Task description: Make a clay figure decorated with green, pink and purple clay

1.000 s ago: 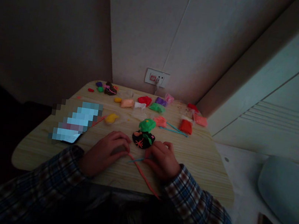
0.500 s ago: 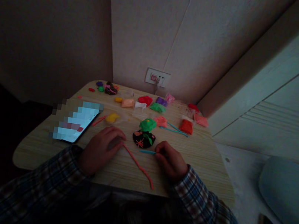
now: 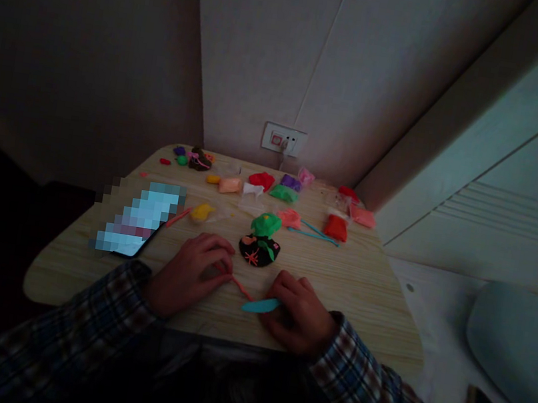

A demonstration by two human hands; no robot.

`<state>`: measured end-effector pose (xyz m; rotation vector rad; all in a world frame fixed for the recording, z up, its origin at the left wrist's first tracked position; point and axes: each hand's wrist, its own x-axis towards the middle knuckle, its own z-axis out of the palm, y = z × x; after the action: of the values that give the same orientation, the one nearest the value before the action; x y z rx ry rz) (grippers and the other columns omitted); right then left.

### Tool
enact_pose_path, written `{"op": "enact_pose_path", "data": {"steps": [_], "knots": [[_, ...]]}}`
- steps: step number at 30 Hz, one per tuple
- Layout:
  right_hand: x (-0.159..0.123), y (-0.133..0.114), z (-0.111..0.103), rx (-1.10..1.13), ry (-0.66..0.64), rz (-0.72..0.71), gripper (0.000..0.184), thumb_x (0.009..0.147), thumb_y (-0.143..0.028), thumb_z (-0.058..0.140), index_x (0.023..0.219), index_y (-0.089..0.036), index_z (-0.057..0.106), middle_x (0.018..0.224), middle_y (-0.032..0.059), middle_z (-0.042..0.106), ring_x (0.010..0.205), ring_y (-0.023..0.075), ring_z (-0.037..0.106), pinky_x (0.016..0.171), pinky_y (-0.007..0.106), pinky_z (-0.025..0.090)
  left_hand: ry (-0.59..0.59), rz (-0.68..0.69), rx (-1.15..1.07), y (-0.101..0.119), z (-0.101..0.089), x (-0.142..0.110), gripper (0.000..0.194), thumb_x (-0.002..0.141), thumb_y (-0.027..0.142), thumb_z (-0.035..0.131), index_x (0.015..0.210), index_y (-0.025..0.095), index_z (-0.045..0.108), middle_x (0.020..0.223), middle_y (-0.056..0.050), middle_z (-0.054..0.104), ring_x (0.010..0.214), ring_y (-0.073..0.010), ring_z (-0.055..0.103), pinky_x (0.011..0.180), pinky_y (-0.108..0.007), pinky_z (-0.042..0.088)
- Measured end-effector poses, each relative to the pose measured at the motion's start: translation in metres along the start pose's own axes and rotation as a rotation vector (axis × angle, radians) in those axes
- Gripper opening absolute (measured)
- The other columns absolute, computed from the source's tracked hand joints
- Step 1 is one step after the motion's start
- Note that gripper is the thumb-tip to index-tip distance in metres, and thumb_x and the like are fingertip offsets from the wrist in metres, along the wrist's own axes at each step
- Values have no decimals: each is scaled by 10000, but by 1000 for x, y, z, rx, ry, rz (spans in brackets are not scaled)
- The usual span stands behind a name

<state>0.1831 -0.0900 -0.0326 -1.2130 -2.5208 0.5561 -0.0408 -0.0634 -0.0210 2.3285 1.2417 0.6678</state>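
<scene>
My left hand (image 3: 193, 276) rests on the table with thumb and fingertips pinched on one end of a thin coral-red clay strip (image 3: 242, 288). The strip slants toward my right hand (image 3: 301, 314), and its other end is hidden behind that hand and the tool. Closed fingers of my right hand grip a light-blue plastic clay knife (image 3: 261, 305), its flat blade pointing left over the strip. Just beyond both hands lies a black clay piece (image 3: 243, 249) decorated with coral, green and pink bits. A green clay lump (image 3: 265, 224) touches its far side.
A lit phone (image 3: 145, 220) lies at the left of the wooden table (image 3: 357, 289). Blue tools (image 3: 317, 234), yellow clay (image 3: 203, 212), a red clay packet (image 3: 336, 227) and several other colourful packets spread toward the back. A wall socket (image 3: 284, 140) is behind.
My right hand has come nearer to me, bringing the knife down to the strip and turning its blade broadside. My left hand has shifted slightly right and nearer, still pinching the strip.
</scene>
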Motion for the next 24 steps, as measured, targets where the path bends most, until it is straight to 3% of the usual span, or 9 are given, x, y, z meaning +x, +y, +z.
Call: {"op": "enact_pose_path", "data": {"steps": [5,10,15,18,24], "knots": [[0,13,-4,30,92,-39,82,763,-241,521,794,-174,556,823,44,522,743,164,499,666,315,332,-27,60,-17,4,-2,-3,82,791,217,527,766,183,597,1010,-52,563,987,-204,502,887,-359,405],[2,25,-12,48,102,-104,296,857,-403,405,860,-169,586,835,62,515,752,174,500,668,327,358,-29,107,-8,4,0,-4,74,789,216,530,764,187,593,992,-44,572,968,-195,508,873,-345,409],[6,30,-13,129,115,-154,493,914,-417,184,965,-185,617,813,54,480,748,166,495,690,341,383,-45,85,-4,1,2,-3,73,796,206,530,763,184,592,978,-41,570,965,-188,504,864,-331,408],[10,31,-13,192,137,-170,437,909,-403,239,961,-177,609,807,56,478,744,163,496,676,325,404,-53,70,-6,0,2,-3,68,797,203,534,769,181,592,973,-41,568,965,-186,504,868,-330,404],[22,21,-12,273,140,-114,151,856,-297,409,815,-171,482,758,47,531,688,152,492,612,281,415,-58,71,-14,-1,3,-2,76,801,225,539,776,185,599,969,-39,567,963,-184,503,862,-332,404]]}}
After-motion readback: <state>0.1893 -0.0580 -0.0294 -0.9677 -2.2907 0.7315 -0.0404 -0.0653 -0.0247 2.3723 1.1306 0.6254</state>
